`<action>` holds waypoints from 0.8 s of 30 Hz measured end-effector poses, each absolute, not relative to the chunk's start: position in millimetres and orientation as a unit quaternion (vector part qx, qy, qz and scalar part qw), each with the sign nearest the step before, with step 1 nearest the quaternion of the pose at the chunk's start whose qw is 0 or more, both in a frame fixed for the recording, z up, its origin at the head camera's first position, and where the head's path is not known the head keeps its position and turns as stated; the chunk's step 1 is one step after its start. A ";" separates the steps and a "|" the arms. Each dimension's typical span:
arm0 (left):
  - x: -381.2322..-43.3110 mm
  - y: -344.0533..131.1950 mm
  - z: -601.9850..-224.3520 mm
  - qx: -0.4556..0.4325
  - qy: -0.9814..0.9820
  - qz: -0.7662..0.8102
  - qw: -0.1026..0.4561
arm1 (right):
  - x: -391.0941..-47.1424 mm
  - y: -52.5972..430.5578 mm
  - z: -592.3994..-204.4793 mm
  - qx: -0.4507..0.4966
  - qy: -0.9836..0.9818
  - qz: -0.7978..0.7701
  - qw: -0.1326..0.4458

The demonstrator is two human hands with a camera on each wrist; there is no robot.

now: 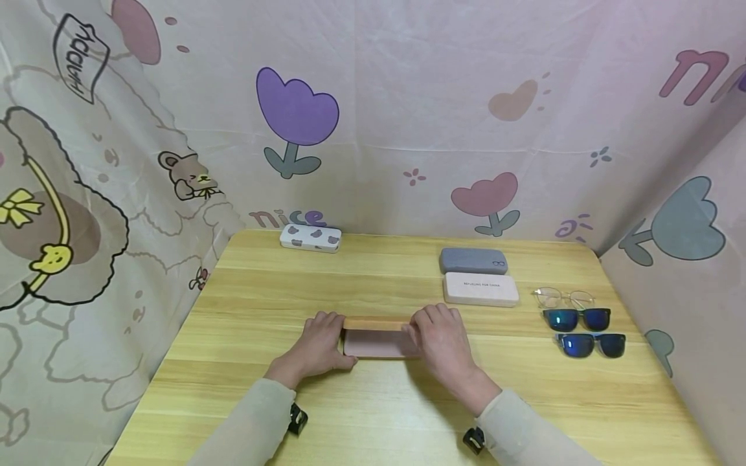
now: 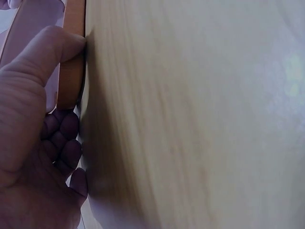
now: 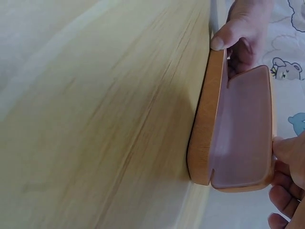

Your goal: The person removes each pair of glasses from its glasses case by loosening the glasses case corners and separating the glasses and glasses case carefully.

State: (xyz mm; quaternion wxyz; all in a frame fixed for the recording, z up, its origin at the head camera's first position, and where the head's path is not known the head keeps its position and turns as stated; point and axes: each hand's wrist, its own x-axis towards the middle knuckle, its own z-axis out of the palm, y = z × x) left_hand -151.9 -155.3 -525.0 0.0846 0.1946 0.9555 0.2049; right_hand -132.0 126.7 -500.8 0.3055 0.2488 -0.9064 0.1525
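An orange glasses case with a pale pink lining stands on the wooden table, its lid raised. My left hand grips the case's left end, thumb at the front edge and fingers behind. In the left wrist view, that thumb presses on the orange front wall of the base. At the opposite end my right hand pinches the lid's edge between thumb and fingers. The right wrist view shows bare lining inside the lid; most of the base's inside is hidden there.
Right of the case, a grey-blue glasses case lies behind a white case with lettering. Farther right are wire-rimmed glasses and two pairs of sunglasses with blue lenses. A patterned white case sits at the back left.
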 end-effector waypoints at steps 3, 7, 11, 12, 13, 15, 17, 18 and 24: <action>-152.1 -155.2 -524.8 0.195 0.956 0.204 0.084 | -131.4 126.8 -501.4 0.251 -0.904 0.154 0.309; -151.8 -155.1 -524.1 0.194 0.956 0.204 0.085 | -130.5 127.2 -502.3 0.256 -0.900 0.154 0.316; -151.2 -155.4 -523.5 0.196 0.955 0.204 0.088 | -129.9 127.4 -502.8 0.258 -0.899 0.154 0.320; -151.0 -155.5 -523.2 0.197 0.955 0.203 0.090 | -129.9 127.4 -503.0 0.258 -0.898 0.153 0.320; -150.9 -155.5 -523.3 0.197 0.955 0.204 0.089 | -129.8 127.4 -503.1 0.258 -0.898 0.154 0.321; -150.8 -155.6 -523.1 0.198 0.955 0.203 0.091 | -129.8 127.4 -503.3 0.259 -0.898 0.154 0.321; -151.0 -155.5 -523.3 0.197 0.955 0.203 0.090 | -129.7 127.4 -503.5 0.260 -0.898 0.154 0.319; -150.9 -155.5 -523.4 0.196 0.955 0.202 0.091 | -129.6 127.3 -503.7 0.261 -0.899 0.154 0.317; -151.1 -155.1 -523.7 0.194 0.956 0.203 0.089 | -127.9 127.3 -504.2 0.260 -0.903 0.150 0.307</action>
